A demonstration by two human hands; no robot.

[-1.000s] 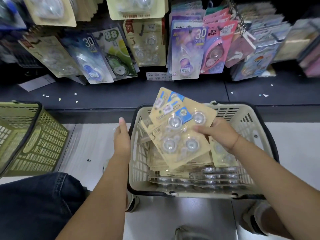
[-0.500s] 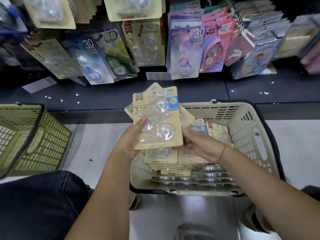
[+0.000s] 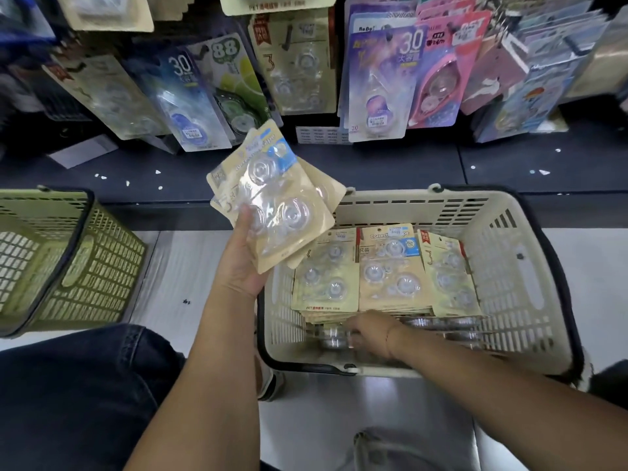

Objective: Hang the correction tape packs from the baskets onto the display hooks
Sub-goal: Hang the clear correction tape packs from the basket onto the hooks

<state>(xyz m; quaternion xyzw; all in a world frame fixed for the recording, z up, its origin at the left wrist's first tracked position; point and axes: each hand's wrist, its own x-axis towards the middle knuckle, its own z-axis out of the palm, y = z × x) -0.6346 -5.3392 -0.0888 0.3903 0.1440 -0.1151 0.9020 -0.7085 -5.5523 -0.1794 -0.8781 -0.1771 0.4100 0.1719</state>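
Head view, items as seen: left hand (image 3: 243, 270), raised over the left rim of the cream basket (image 3: 516, 229), thumb pressed on the front of a fanned bunch of yellow correction tape packs (image 3: 272, 205), which is tilted and sits just below the hanging display packs (image 3: 299, 66). Right hand (image 3: 368, 329), well apart from the left, reaches low into the near end of the cream basket; whether its blurred fingers grip anything cannot be told. Stacked packs (image 3: 387, 273) lie flat, side by side, inside the cream basket; green basket (image 3: 85, 263) stands apart to its left.
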